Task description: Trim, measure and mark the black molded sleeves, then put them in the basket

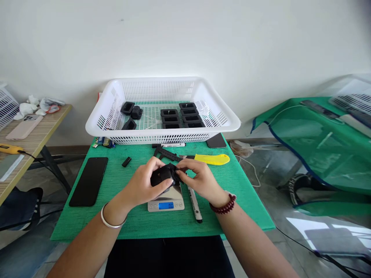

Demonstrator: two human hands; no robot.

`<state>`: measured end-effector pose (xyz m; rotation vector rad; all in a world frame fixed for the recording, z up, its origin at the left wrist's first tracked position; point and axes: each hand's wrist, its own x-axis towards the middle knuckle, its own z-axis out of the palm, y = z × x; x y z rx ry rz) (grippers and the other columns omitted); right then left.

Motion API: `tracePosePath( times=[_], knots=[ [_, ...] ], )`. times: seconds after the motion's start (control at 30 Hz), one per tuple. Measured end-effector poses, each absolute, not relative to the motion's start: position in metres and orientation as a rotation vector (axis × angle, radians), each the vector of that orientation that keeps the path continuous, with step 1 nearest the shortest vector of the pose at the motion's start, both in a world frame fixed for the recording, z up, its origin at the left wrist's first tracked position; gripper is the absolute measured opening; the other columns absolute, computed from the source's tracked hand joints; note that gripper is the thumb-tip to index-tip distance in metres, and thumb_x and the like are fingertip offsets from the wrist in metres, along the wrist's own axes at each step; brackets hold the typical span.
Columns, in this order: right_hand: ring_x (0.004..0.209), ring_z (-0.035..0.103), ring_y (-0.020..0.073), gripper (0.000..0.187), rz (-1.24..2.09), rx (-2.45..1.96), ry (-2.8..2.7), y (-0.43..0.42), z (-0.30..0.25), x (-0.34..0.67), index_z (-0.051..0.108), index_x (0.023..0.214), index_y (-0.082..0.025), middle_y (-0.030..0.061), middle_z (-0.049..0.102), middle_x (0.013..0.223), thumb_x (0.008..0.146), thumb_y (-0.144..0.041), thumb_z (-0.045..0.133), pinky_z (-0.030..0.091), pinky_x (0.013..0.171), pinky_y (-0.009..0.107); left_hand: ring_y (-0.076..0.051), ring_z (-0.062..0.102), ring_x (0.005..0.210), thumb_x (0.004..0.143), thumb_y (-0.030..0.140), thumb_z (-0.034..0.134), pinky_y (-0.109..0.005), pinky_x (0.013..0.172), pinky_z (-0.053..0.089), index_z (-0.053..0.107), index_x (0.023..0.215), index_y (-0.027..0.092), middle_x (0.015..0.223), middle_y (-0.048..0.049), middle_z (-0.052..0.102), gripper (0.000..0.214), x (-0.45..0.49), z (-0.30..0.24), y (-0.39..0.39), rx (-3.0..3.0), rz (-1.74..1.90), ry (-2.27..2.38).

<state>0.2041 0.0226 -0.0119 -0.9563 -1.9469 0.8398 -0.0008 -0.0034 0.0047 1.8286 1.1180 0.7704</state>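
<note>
A black block-shaped part (161,174) is held between both hands, just above a small digital scale (171,206) whose blue display reads about 0.0. My left hand (144,180) wraps round the part's left side, thumb across its front. At its right end, the fingers of my right hand (199,180) pinch the part's edge; the fingertips are partly hidden. A white marker (194,204) lies right of the scale. Behind the hands are a black caliper (168,154) and a utility knife with a yellow handle (212,159).
A white plastic basket (162,136) at the table's back holds several black hollow rectangular parts (171,119). On the green-covered table (127,226) lie a black phone (89,181), a small black piece (126,161) and another marker (174,145). A wooden table (52,123) stands left.
</note>
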Motion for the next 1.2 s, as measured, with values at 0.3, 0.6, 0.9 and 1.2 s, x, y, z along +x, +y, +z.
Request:
tracePosePath(
  times=[0.3,0.6,0.9,1.2],
  knots=[
    [0.073,0.062,0.0148,0.008,0.878,-0.92,-1.92,0.022,-0.014,0.204,0.064,0.082,-0.019,0.0041,0.068,0.079,0.085,-0.024,0.058,0.053,0.069,0.03,-0.01,0.044,0.054,0.086,0.039,0.056,-0.023,0.049,0.033,0.038,0.088,0.022,0.065,0.0055,0.043,0.026,-0.003,0.003,-0.003,1.907,0.709,1.089],
    [0.075,0.064,0.0163,0.007,0.899,-0.916,-1.855,0.021,-0.014,0.2,0.062,0.081,-0.021,0.0035,0.068,0.08,0.085,-0.026,0.059,0.054,0.078,0.035,-0.011,0.048,0.058,0.085,0.04,0.057,-0.023,0.049,0.037,0.036,0.088,0.022,0.069,0.0037,0.045,0.028,0.0,0.0,-0.005,1.853,0.763,1.042],
    [0.073,0.062,0.0149,0.006,1.049,-0.867,-1.782,0.02,-0.011,0.203,0.062,0.08,-0.021,0.0035,0.067,0.08,0.083,-0.026,0.061,0.054,0.068,0.03,-0.013,0.054,0.068,0.085,0.039,0.059,-0.025,0.055,0.042,0.039,0.093,0.022,0.082,-0.002,0.055,0.027,-0.006,-0.005,-0.006,1.681,0.991,1.003],
    [0.072,0.063,0.0149,0.011,1.048,-0.855,-1.773,0.019,-0.006,0.199,0.063,0.077,-0.021,0.0025,0.067,0.078,0.085,-0.028,0.061,0.053,0.077,0.034,-0.011,0.045,0.061,0.085,0.038,0.057,-0.024,0.052,0.036,0.034,0.088,0.022,0.074,0.0019,0.047,0.029,-0.001,0.005,-0.005,1.766,0.834,0.937]
  ],
)
